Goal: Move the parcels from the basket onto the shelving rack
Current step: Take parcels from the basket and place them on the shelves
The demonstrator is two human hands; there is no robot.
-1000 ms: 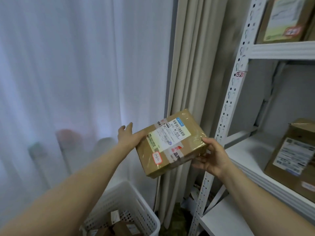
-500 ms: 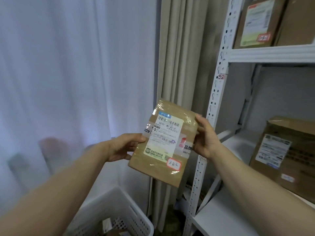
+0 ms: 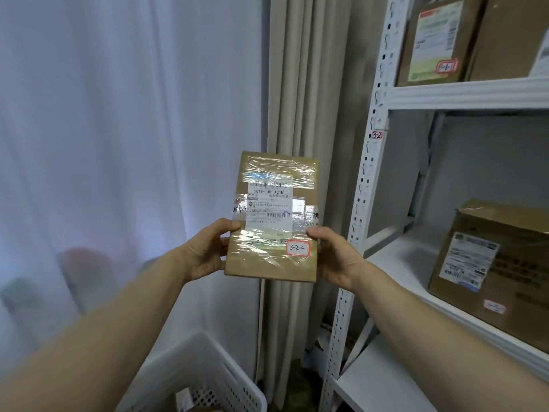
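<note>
Two bare hands hold one flat brown cardboard parcel [image 3: 273, 215] upright in the air, its front face turned to the camera. It hangs just left of the front post of the white metal shelving rack [image 3: 365, 179] and above the white perforated plastic basket [image 3: 190, 361], clear of both.

The left hand [image 3: 205, 252] takes the parcel's lower left edge and the right hand [image 3: 335, 257] its lower right edge. Each grip pinches the parcel, with the thumb laid on the front face and the fingers passing behind the cardboard, out of sight.

Clear tape crosses the parcel's front over a white printed shipping label [image 3: 269, 206]. Near the lower right corner sits a small red-bordered sticker [image 3: 298, 248] with "3-2-2" written by hand. A similar small tag [image 3: 377, 135] on the rack's post reads "3-2".

On the rack's middle shelf [image 3: 395, 260] a larger brown cardboard box [image 3: 490, 263] with a printed label stands toward the right end, well apart from the held parcel. The upper shelf carries another labelled brown box [image 3: 430, 40] at its left end, with more cardboard beside it.

Behind the parcel hangs a beige pleated curtain [image 3: 297, 84], and to its left a sheer white curtain [image 3: 118, 114] fills the view. The basket's contents are mostly cut off by the bottom edge of the view.
</note>
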